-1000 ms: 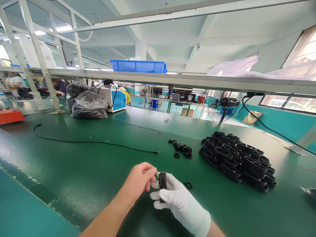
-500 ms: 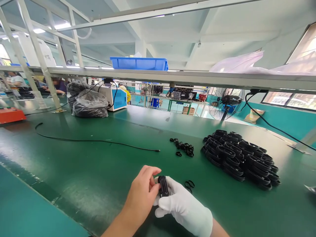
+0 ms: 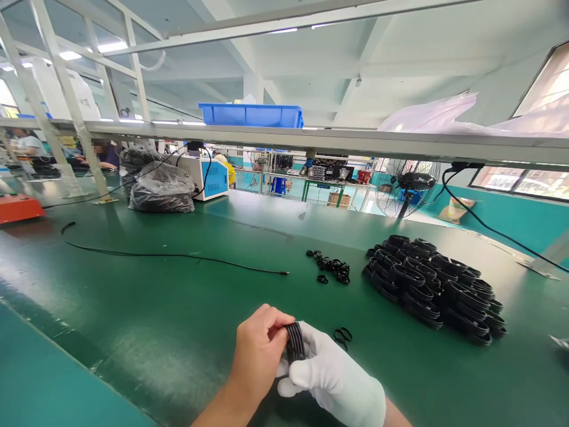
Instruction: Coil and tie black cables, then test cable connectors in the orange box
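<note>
A small coil of black cable (image 3: 296, 344) is between my two hands, its loops side by side. My right hand (image 3: 326, 370), in a white glove, is closed around the coil from the right, thumb in front. My bare left hand (image 3: 262, 347) pinches the coil's upper left edge between thumb and fingers. Just right of the glove lie a few loose black bands (image 3: 342, 337). Farther back on the green table is a scatter of small black bands (image 3: 334, 267). One uncoiled black cable (image 3: 186, 256) stretches across the table to the left.
A large pile of coiled black cables (image 3: 433, 287) stands on the right. At the back left are bagged dark goods (image 3: 160, 190) and a blue-and-white machine (image 3: 213, 177). A shelf (image 3: 267, 133) with a blue tray (image 3: 251, 115) spans overhead. An orange box (image 3: 18, 207) sits far left.
My left hand's fingers have come in from beside the coil and now pinch its upper edge. The right hand keeps its hold, with the coil slightly lower.
</note>
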`<state>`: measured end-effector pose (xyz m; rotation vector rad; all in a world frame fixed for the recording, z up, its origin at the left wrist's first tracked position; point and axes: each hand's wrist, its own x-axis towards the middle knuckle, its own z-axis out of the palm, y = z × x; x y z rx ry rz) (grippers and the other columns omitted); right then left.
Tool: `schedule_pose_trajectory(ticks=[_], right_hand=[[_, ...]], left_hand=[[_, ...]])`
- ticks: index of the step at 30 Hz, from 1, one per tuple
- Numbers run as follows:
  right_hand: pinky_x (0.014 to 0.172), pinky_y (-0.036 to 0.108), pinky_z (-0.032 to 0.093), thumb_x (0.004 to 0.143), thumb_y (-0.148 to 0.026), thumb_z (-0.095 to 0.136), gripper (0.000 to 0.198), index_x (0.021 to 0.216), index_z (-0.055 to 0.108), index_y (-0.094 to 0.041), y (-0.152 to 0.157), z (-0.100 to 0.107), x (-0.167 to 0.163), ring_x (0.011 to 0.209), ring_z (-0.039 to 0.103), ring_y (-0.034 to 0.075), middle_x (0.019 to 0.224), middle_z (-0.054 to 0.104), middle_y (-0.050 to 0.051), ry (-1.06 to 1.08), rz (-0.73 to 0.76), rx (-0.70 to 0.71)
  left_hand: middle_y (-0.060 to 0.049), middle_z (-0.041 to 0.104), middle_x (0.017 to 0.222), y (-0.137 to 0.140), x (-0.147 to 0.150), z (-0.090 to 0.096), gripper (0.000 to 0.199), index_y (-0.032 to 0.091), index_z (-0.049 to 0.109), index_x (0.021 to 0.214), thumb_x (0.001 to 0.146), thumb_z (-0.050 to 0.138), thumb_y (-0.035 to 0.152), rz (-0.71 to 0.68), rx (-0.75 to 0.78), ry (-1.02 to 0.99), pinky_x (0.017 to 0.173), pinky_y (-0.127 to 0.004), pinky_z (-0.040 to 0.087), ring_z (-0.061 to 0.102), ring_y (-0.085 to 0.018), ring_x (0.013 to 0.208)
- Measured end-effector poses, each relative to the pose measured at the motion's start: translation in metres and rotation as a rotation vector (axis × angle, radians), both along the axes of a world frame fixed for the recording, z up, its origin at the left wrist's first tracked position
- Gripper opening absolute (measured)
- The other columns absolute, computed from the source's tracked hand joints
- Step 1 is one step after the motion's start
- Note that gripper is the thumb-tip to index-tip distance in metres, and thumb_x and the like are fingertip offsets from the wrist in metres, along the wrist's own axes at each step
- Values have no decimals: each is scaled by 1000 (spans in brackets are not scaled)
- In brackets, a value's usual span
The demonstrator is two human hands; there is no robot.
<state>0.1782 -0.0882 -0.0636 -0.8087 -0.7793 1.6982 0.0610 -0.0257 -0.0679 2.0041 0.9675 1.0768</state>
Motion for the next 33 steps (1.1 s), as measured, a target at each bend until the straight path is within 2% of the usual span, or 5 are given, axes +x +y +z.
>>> schedule_pose_trajectory(ticks=[11, 19, 24, 28, 33], right_hand=[[61, 25, 46, 57, -16, 77, 42, 94, 57, -12, 0, 3, 4, 76, 57, 14, 94, 56, 5, 2, -81, 14], [60, 24, 48, 57, -18, 78, 38, 88, 58, -12, -1, 4, 5, 68, 57, 11, 78, 56, 1, 31, -65, 45], [67, 29, 51, 70, -24, 67, 48, 114, 53, -13, -5, -4, 11, 84, 63, 18, 104, 60, 10, 244, 122, 75], [69, 30, 52, 76, -39, 50, 52, 114, 55, -3, -7, -6, 8, 84, 64, 20, 111, 60, 18, 383, 323, 63], [60, 27, 54, 80, -38, 50, 43, 103, 61, -4, -4, -14, 2, 73, 66, 18, 101, 64, 16, 339, 193, 16]], left_hand=[[4, 53, 68, 0, -17, 32, 13, 23, 59, 71, 77, 50, 17, -156, -246, 171, 57, -25, 38, 47, -14, 61], [-1, 64, 74, -14, -22, 16, 16, 20, 63, 74, 79, 51, 13, -139, 223, 207, 64, -29, 42, 55, -18, 70], [-1, 67, 95, 2, -31, 33, 21, 27, 65, 95, 84, 48, 25, -130, -180, 86, 72, -28, 44, 57, -18, 82], [-4, 65, 109, 20, -33, 37, 32, 25, 62, 111, 80, 55, 23, -548, -568, -53, 84, -32, 42, 56, -22, 98], [-4, 67, 93, 30, -27, 27, 22, 20, 67, 97, 75, 62, 18, -571, -617, -160, 82, -31, 42, 59, -19, 87]])
